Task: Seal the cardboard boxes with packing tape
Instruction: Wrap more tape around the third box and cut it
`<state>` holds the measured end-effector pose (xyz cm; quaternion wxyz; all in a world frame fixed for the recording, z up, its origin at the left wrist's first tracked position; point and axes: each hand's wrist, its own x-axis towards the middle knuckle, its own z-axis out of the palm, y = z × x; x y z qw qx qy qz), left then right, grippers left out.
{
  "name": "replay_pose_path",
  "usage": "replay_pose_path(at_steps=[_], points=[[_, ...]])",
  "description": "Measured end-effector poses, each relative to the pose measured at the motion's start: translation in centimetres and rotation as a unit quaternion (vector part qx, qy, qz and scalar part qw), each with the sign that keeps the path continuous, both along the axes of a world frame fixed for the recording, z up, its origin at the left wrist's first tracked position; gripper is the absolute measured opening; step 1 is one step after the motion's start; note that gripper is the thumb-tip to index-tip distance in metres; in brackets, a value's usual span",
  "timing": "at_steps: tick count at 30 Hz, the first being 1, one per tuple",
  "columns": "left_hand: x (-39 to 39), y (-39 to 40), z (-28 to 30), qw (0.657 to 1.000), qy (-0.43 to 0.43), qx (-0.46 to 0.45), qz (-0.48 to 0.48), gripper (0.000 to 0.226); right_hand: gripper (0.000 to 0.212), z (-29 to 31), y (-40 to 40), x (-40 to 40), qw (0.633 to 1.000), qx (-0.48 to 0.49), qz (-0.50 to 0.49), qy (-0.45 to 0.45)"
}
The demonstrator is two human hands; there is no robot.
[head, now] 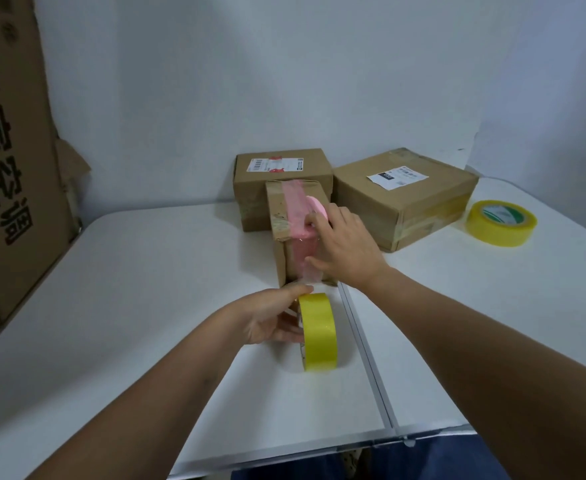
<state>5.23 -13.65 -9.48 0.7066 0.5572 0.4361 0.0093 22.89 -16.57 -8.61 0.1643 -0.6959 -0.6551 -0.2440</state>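
Note:
A small upright cardboard box (279, 216) stands mid-table with a pink strip running over its top and down its front. My right hand (345, 242) lies flat against the box's front and top edge, fingers spread, pressing tape onto it. A yellow tape roll (319, 332) stands on edge just in front of the box. My left hand (274, 317) grips that roll from the left, thumb on its top. A clear stretch of tape runs from the roll up to the box front.
Two larger labelled cardboard boxes sit behind: one (281, 174) at the back, one (402, 199) to the right. A second yellow tape roll (501, 221) lies flat at the far right. A big printed carton (11, 150) leans at left. A metal seam (367, 355) splits the white table (129, 306).

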Motion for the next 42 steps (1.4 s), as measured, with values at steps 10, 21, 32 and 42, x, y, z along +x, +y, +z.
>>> replay_pose_path(at_steps=[10, 21, 32, 42], points=[[1.3, 0.6, -1.0, 0.998, 0.01, 0.026, 0.051, 0.02, 0.039, 1.1, -0.9, 0.2, 0.991, 0.022, 0.05, 0.123], [0.9, -0.1, -2.1, 0.989, -0.042, 0.074, 0.118, 0.016, 0.028, 2.9, -4.8, -1.2, 0.834, 0.101, 0.077, 0.536], [0.9, -0.9, -1.6, 0.985, -0.062, 0.073, 0.142, 0.009, 0.019, -0.8, -6.7, -1.0, 0.939, -0.082, 0.039, 0.332], [1.0, -1.0, -1.5, 0.984, -0.065, 0.071, 0.153, 0.015, 0.024, -0.4, -4.5, -1.3, 0.966, -0.149, 0.081, 0.193]])
